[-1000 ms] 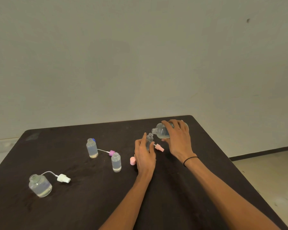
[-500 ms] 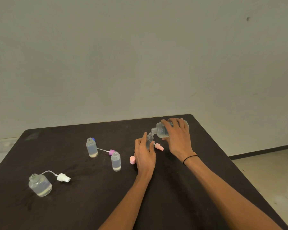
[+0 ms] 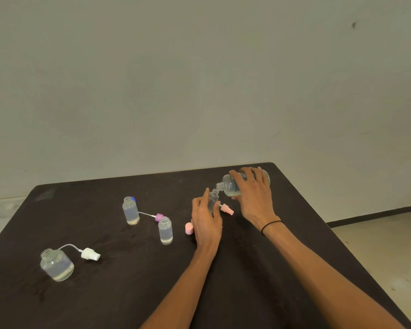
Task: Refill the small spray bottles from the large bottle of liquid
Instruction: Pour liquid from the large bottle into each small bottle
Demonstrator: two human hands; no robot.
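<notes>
Right hand [image 3: 253, 195] wrapped round tilted big bottle [image 3: 233, 185], neck at mouth of small bottle [image 3: 212, 200] gripped upright by left hand [image 3: 205, 222] on table [image 3: 128, 293], pink sprayer [image 3: 227, 208] just behind, pink cap [image 3: 189, 228] beside left hand, two open bottles [image 3: 131, 211] and round bottle [image 3: 56, 265] well left

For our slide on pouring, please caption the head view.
Right hand tips the large bottle to the small bottle gripped by the left hand.

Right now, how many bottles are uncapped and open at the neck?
5. Round bottle near left; two small bottles mid-table; a small one in the left hand; the large bottle tilted in the right hand.
</notes>
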